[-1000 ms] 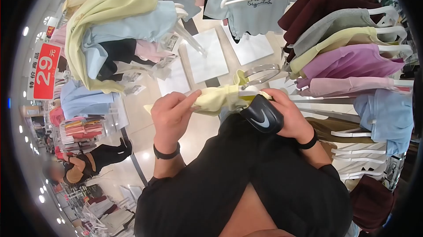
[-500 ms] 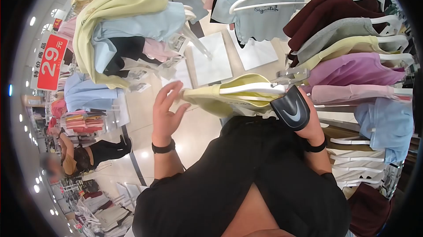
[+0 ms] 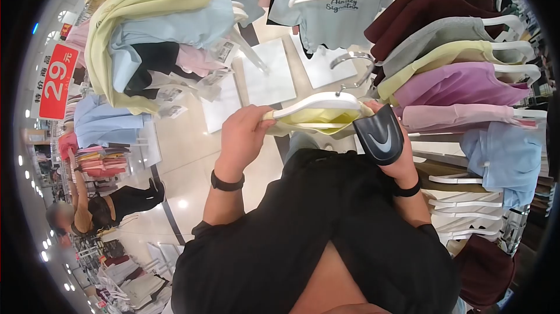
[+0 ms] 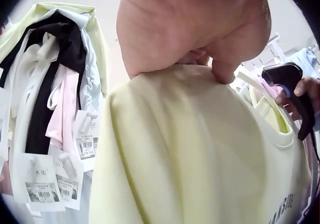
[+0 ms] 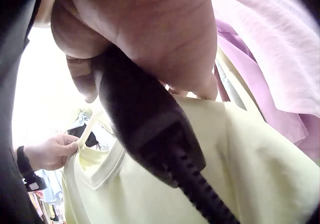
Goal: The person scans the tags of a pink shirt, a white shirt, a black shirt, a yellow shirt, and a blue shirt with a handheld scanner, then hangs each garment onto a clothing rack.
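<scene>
A pale yellow T-shirt [image 3: 312,121] hangs on a white hanger [image 3: 321,99] in front of the body. My left hand [image 3: 242,134] pinches its left shoulder at the hanger's end, thumb on one side and fingers on the other. In my right hand [image 3: 401,159] is a black barcode scanner [image 3: 379,138], its cord [image 5: 202,194] running down from the handle. Fingertips of that same hand meet the shirt's other shoulder. The metal hook [image 3: 357,72] points away from me. Dark lettering [image 4: 282,206] on the shirt front shows partly in the left wrist view.
Close on the right, a rack carries purple [image 3: 466,83], grey and maroon tops. A light blue T-shirt [image 3: 344,13] hangs ahead. To the left, a rack holds a yellow garment [image 3: 140,16] and tagged clothes beside a red price sign [image 3: 58,81]. Another person [image 3: 105,212] stands farther left.
The shirt was bunched between the hands, then spread out. My left hand let go, opened, and now grips the shoulder at the hanger's end. The scanner stayed in my right hand.
</scene>
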The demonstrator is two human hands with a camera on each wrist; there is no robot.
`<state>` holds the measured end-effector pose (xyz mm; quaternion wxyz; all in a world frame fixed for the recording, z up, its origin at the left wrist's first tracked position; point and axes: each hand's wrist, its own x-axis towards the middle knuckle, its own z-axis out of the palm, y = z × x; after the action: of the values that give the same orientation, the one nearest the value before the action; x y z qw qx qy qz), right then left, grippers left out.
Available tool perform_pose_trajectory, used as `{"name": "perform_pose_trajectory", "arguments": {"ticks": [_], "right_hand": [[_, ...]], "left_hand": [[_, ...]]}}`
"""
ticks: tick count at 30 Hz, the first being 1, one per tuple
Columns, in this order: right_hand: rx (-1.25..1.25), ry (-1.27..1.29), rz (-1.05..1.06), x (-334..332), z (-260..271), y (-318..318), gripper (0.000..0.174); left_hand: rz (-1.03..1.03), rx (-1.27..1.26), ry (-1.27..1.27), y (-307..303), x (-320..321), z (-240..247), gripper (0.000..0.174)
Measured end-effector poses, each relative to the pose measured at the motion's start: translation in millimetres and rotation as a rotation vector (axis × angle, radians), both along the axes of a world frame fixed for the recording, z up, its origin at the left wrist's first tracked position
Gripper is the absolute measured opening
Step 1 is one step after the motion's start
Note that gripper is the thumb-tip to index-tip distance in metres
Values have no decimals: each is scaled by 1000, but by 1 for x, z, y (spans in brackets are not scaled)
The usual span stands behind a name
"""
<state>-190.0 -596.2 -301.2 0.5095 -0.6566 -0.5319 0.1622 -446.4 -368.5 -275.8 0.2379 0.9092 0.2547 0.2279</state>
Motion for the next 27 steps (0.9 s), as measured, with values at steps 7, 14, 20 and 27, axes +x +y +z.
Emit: {"name": "perform_pose_trajectory", "arguments": {"ticks": [7, 14, 20, 27], "right_hand": [[126, 228, -63, 4, -4, -10, 67], [30, 137, -147, 9, -10, -3, 80], [-23, -73, -152, 4, -1, 24, 81], [-79, 43, -104, -3, -6, 60, 46]], "left_hand": [[86, 12, -80, 15, -19, -4, 15], [59, 69, -102, 46, -25, 6, 17], [-41, 82, -120, 67, -12, -2, 15], [-120, 47, -90, 97, 3, -11, 16]]}}
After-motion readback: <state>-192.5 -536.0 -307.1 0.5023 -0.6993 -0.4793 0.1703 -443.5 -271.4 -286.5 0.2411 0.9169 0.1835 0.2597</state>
